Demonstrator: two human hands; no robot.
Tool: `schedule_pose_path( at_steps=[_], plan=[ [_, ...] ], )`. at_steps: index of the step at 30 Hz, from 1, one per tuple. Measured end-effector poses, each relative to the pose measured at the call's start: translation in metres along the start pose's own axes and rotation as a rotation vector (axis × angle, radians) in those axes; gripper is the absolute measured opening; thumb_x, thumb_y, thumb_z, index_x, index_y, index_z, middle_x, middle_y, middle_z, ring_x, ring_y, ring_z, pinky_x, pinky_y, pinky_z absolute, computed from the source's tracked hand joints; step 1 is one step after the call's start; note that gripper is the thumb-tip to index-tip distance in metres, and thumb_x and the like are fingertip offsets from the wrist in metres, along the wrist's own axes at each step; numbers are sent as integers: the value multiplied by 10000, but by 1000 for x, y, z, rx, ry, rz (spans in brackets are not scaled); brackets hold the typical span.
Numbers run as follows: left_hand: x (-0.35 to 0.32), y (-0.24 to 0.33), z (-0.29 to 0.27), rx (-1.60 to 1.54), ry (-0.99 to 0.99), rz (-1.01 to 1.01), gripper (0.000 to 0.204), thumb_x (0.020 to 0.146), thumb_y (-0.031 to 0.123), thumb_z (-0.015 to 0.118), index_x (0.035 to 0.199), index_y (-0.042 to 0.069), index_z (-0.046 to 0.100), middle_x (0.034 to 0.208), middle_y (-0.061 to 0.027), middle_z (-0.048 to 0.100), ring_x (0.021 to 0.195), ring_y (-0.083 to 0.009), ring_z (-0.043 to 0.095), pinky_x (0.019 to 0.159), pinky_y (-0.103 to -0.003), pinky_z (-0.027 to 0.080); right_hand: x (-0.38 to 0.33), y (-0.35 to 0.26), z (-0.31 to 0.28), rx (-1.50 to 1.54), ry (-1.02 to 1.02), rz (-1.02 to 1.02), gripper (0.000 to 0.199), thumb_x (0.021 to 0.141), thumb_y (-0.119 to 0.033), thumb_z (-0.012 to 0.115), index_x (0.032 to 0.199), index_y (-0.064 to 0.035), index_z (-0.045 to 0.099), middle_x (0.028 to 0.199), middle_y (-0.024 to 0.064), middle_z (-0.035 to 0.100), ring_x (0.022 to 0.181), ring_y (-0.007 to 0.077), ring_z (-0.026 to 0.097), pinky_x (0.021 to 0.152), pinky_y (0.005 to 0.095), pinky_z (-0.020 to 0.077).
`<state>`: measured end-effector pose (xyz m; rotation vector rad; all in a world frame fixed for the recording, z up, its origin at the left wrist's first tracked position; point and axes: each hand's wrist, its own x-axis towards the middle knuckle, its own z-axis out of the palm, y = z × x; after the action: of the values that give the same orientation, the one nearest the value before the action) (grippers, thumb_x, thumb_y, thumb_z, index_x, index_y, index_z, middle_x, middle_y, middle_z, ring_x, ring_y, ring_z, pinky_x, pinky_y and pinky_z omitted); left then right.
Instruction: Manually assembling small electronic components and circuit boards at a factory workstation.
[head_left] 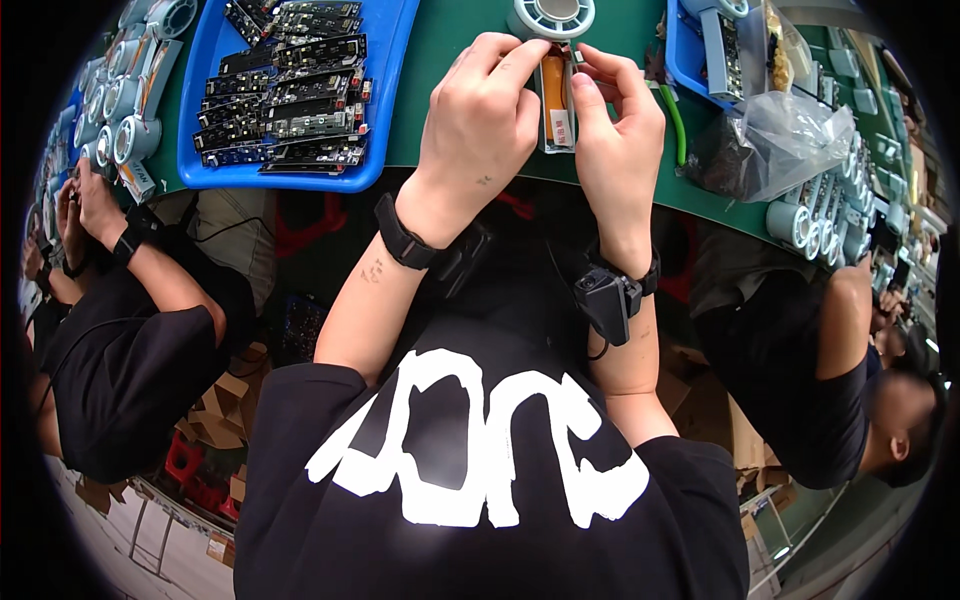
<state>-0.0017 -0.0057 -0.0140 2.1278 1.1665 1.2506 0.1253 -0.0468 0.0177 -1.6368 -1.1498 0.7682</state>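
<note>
A light blue handheld fan [519,14] lies in front of me at the top of the view, its round head pointing away. Its handle is uncovered, and an orange battery [556,92] with a white label sits inside. My left hand [482,118] is closed, with fingertips pressed at the neck of the fan, where a bit of dark red wire shows. On the other side, my right hand [622,130] has its thumb and bent fingers closed about the handle's right edge near the same spot. What the fingertips pinch is mostly hidden.
A blue tray [187,150] of several circuit boards stands left on the green table [420,50]. A green strip [672,125], a clear plastic bag [790,140] and another blue tray [683,60] lie right. More fans [135,138] line both sides. Co-workers sit left and right.
</note>
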Motion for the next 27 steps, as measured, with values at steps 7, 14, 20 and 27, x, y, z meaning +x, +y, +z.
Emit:
schedule_pose_path(
  at_steps=[7,14,20,27],
  plan=[
    [8,-11,-3,177,-15,135,343,781,-74,609,1086,36,721,934,-96,640,776,-263,659,691,-362,550,0,6,-1,28,-6,-45,240,992,-44,610,1215,20,671,1054,79,714,957,123,659,853,255,526],
    [5,-17,-5,-12,-80,119,372,784,-76,602,1120,34,718,941,-93,643,758,-267,651,686,-356,554,1,7,-1,69,1,-6,252,988,-46,619,1226,19,672,1075,70,714,952,113,657,850,250,525],
    [10,-8,-4,138,-122,163,378,786,-91,594,1136,6,698,949,-111,652,757,-271,672,675,-339,568,1,3,1,-68,27,-76,242,966,-53,644,1195,14,689,1016,80,712,877,132,665,774,266,535],
    [-8,-7,3,-259,31,-96,381,816,-127,550,1163,-31,678,1042,-155,694,854,-256,730,734,-326,603,-1,1,12,-303,125,-271,256,902,-46,684,1151,5,706,942,136,682,793,245,673,696,335,539]
  ],
)
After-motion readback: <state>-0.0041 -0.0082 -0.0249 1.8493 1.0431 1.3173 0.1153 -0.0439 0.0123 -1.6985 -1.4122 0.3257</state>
